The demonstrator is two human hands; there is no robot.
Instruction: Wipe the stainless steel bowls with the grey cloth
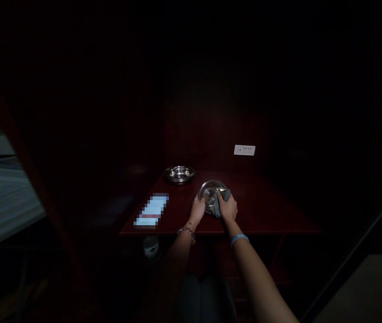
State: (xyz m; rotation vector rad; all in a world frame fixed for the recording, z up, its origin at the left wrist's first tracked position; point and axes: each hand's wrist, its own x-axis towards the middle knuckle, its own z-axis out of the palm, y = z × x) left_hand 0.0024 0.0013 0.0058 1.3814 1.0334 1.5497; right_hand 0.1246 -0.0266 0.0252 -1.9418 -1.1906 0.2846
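Observation:
A shiny round metal dish [210,192] is tilted toward me above the dark red tabletop, between both hands. My left hand [198,211] grips its left rim, with the thumb over the inner side. Bunched in my right hand [228,208] is a grey cloth [217,209], pressed against the right side of the dish. The right fingers behind the rim are mostly hidden. Farther back on the left, a stack of similar metal dishes [179,176] rests on the tabletop; how many are nested cannot be made out.
A blurred-out, bright rectangular item [152,211] lies on the tabletop [265,215] at the left. A white socket panel [244,150] is on the back wall. Below the front edge, on the left, stands a clear bottle [151,247]. Dark panels rise on both sides.

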